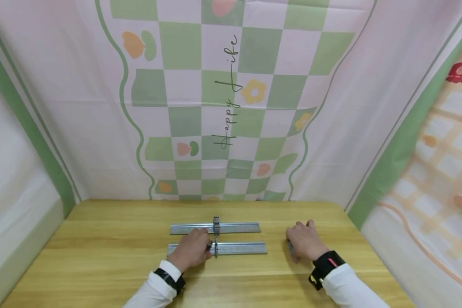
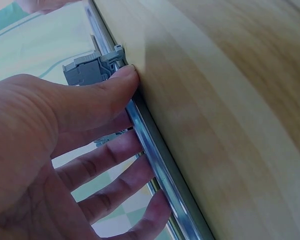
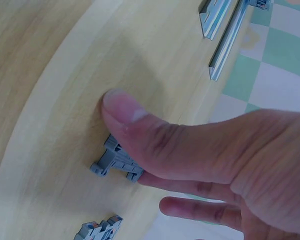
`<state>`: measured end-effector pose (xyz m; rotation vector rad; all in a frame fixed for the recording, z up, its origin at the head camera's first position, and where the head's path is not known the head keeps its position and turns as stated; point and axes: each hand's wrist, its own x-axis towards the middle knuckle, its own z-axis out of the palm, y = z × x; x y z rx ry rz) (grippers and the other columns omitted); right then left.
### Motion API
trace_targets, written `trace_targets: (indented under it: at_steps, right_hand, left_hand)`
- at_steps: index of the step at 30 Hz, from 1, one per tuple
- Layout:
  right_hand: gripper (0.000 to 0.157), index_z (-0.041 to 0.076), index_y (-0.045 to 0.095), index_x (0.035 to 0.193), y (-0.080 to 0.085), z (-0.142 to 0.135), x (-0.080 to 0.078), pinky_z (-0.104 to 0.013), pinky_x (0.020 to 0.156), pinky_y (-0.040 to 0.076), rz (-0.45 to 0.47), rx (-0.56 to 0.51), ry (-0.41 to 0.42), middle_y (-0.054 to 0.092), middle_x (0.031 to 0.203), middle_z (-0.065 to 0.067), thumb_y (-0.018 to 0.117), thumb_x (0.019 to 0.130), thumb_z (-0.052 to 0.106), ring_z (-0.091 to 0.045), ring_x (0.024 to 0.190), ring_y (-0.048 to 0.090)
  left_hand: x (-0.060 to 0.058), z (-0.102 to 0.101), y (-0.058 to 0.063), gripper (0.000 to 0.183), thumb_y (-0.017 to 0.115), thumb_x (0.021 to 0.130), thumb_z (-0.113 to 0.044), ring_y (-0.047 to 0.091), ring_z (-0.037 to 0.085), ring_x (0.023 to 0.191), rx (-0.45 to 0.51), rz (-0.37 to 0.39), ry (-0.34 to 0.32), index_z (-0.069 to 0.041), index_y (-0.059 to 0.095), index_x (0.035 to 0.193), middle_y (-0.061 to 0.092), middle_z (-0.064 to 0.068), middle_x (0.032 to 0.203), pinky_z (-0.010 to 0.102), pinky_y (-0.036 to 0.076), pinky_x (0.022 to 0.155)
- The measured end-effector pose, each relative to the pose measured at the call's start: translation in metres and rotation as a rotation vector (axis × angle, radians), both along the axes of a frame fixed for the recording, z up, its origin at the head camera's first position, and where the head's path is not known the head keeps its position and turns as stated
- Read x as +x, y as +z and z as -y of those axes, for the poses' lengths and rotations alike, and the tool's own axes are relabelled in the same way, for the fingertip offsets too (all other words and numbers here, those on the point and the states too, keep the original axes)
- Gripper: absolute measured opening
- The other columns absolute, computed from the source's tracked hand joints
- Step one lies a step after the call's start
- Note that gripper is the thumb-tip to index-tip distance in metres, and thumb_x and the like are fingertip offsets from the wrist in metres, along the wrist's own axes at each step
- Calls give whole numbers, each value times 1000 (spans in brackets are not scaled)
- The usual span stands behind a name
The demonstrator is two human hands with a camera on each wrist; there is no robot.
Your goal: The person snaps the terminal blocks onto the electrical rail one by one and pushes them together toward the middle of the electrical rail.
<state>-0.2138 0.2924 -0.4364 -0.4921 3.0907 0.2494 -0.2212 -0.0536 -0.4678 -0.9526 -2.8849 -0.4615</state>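
Note:
Two metal DIN rails lie side by side on the table, the far rail [image 1: 238, 228] and the near rail [image 1: 242, 248]. Grey terminal blocks [image 1: 216, 225] sit across the far one, and a thin grey terminal block [image 2: 85, 70] is on the near one. My left hand [image 1: 192, 250] holds the near rail just left of that block, thumb on one side and fingers on the other. Off to the right, my right hand [image 1: 306, 241] has thumb and index finger around a loose grey terminal block [image 3: 117, 160], partly hidden under the thumb.
Beside the right hand lies another grey piece [image 3: 97, 230], cut off by the view's edge. The wooden table [image 1: 100, 239] ends at a hanging checkered cloth [image 1: 223, 128]. More printed cloth [image 1: 439, 171] hangs along the right side.

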Motion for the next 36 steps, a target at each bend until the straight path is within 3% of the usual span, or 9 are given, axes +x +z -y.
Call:
trace_targets:
  at_steps: [13, 16, 21, 23, 28, 36]
  right_hand:
    - [44, 19, 54, 75, 4, -1, 1, -45, 76, 32, -11, 49, 51, 47, 70, 8, 85, 44, 20, -16, 73, 46]
    - [35, 20, 57, 72, 4, 1, 2, -46, 76, 32, -15, 35, 55, 48, 68, 10, 83, 49, 23, -15, 72, 44]
    - [32, 22, 67, 89, 4, 10, 3, -51, 82, 34, -33, 5, 75, 57, 81, 9, 74, 58, 24, -16, 81, 49]
    - [39, 21, 67, 98, 6, 17, 4, -53, 84, 34, -35, -39, 86, 58, 88, 8, 74, 60, 25, -18, 88, 50]
    - [42, 19, 64, 103, 13, 40, 8, -53, 85, 35, -11, -233, 119, 60, 92, 8, 75, 63, 28, -18, 93, 51]
    - [53, 15, 56, 116, 11, 74, 6, -48, 87, 35, 149, -518, 215, 61, 106, 7, 76, 69, 28, -22, 101, 54]
  left_hand:
    - [-1, 1, -1, 15, 72, 73, -29, 43, 13, 68, -7, -22, 3, -21, 61, 68, 46, -7, 76, 26, 39, 53]
    - [-1, 1, -2, 15, 72, 73, -29, 43, 13, 69, -16, -16, 5, -21, 61, 68, 46, -7, 77, 26, 39, 53]
    - [-1, 2, -1, 15, 72, 73, -30, 43, 13, 69, -25, -4, 10, -21, 61, 68, 45, -7, 76, 26, 39, 53]
    - [-1, 2, 0, 14, 72, 73, -30, 43, 13, 69, -29, 2, 13, -21, 62, 69, 45, -7, 77, 26, 39, 53]
    - [-2, 0, -2, 13, 72, 73, -31, 43, 12, 70, -34, -1, 13, -21, 64, 71, 45, -8, 77, 26, 39, 54]
    - [-2, 0, -3, 13, 73, 72, -30, 43, 12, 69, -17, 6, 11, -20, 64, 72, 45, -7, 77, 26, 39, 54]
